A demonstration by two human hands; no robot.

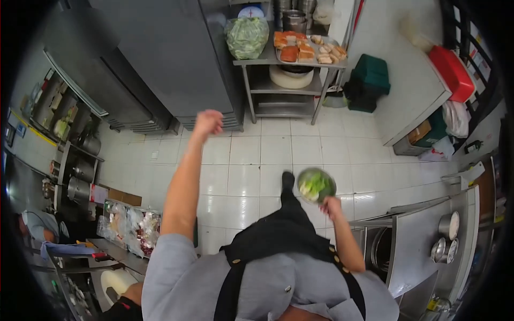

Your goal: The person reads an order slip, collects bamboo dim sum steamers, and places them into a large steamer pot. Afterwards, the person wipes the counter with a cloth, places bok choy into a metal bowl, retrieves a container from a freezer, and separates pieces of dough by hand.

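Note:
My right hand (330, 207) is closed on the near rim of a round metal bowl (331, 179), held out over the floor to the right of my leg. Chopped green and pale leaves (316, 186) lie inside the bowl. Stretched forward on the left, my left hand (209, 122) has its fingers curled in, with nothing seen in them, in front of the tall grey refrigerator (176, 59).
Ahead stands a metal shelf table (284, 97) with bagged greens (247, 37) and a tray of orange and pale pieces (305, 52). A green bin (370, 75) is beside it. Counters flank both sides; a co-worker's sleeve (38, 224) shows at far left.

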